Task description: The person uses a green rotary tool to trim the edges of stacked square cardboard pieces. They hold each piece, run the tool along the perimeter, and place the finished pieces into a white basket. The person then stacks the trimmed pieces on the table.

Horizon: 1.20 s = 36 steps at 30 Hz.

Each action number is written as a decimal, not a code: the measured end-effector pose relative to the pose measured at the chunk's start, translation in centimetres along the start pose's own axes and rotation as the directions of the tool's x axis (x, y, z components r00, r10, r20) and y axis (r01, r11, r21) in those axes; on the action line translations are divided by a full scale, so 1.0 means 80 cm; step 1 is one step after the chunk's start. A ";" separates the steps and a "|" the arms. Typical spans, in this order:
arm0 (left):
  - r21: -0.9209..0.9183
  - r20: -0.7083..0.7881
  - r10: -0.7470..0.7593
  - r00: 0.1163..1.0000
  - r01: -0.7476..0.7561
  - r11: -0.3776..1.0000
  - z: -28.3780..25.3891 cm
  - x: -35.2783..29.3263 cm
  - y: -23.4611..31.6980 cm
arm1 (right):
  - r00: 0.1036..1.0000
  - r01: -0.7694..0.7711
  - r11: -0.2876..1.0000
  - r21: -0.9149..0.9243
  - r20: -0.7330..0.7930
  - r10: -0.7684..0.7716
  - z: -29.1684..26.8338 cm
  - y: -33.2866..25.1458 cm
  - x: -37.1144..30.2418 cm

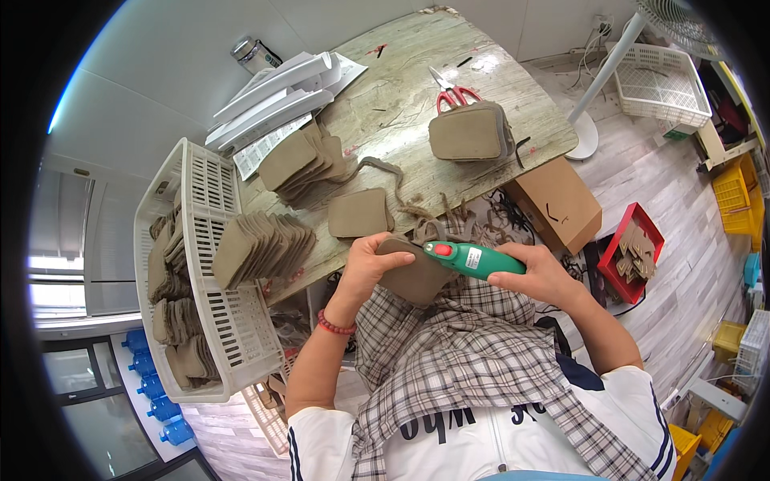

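My left hand (371,261) grips a brown padded piece (419,279) with rounded corners, thumb on top, above my lap by the table's near edge. In my right hand (539,277) is a green handheld power tool (496,261) with a red button. Its front end is at the piece's upper edge; whether it touches is hidden. Brown strips (457,220) lie just beyond it. Close by on the table is a flat brown piece (358,213). Stacks of similar pieces stand behind it (298,160) and farther right (465,132). Red-handled scissors (456,98) lie beside the right stack.
At left, a white plastic basket (210,196) holds several brown stacks, with another row of pieces (261,244) beside it. Papers (281,100) and a metal flask (253,54) are at the back. A cardboard box (561,200), red tray (651,228) and fan base (584,138) stand right.
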<state>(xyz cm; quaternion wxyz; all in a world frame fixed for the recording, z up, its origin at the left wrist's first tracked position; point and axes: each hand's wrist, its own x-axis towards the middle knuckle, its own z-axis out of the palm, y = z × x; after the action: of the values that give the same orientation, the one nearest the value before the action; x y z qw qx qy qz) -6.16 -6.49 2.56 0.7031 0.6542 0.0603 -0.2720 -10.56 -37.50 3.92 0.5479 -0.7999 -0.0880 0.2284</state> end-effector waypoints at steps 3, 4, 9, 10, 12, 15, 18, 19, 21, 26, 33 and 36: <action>0.035 0.060 -0.026 0.998 0.024 0.999 0.005 0.000 0.005 | 0.999 -0.043 0.996 0.075 0.034 0.041 0.000 -0.009 0.003; 0.050 0.074 -0.030 0.997 0.027 0.998 0.005 0.001 0.005 | 0.999 -0.041 0.996 0.077 0.039 0.038 0.000 -0.010 0.005; 0.102 0.135 -0.041 0.990 0.027 0.994 0.001 0.009 0.003 | 0.997 0.032 0.996 0.079 0.069 -0.037 0.002 -0.018 0.025; 0.153 0.124 -0.061 0.990 0.042 0.987 0.001 0.010 0.008 | 0.998 0.017 0.991 0.136 0.064 -0.026 0.006 -0.021 0.030; 0.253 0.100 -0.099 0.990 0.071 0.965 0.001 0.009 0.019 | 0.999 -0.012 0.969 0.249 0.054 -0.002 0.017 -0.023 0.040; 0.019 0.009 0.052 0.999 -0.052 0.998 -0.035 0.018 0.008 | 0.998 0.013 0.941 0.338 -0.057 0.007 0.028 -0.009 0.042; -0.060 -0.167 0.153 0.974 -0.165 0.984 -0.081 0.029 0.010 | 0.993 -0.027 0.946 0.322 -0.100 0.062 0.013 0.006 0.026; -0.049 -0.223 0.191 0.956 -0.207 0.977 -0.095 0.033 0.010 | 0.991 -0.033 0.949 0.314 -0.112 0.071 0.010 0.012 0.019; 0.064 -0.326 0.273 0.905 -0.267 0.961 -0.118 0.041 -0.001 | 0.985 -0.022 0.950 0.312 -0.153 0.073 0.005 0.022 0.004; 0.981 -0.125 0.829 0.546 -0.057 0.186 -0.059 0.059 0.007 | 0.953 -0.043 0.952 0.303 -0.272 0.130 -0.004 0.049 -0.030; 0.947 0.194 0.755 0.626 -0.321 0.022 0.041 0.187 0.052 | 0.923 0.039 0.991 0.131 -0.385 0.014 0.007 0.063 -0.031; 0.934 0.215 0.661 0.719 -0.348 0.075 0.047 0.236 0.047 | 0.920 -0.004 0.997 0.081 -0.390 0.035 0.000 0.052 -0.040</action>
<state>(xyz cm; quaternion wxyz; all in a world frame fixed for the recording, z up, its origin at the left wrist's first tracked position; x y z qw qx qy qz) 10.52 -15.82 -1.89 0.2125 0.9392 -0.2496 0.1024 -13.86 -40.38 0.96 0.5830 -0.8082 0.0401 0.0729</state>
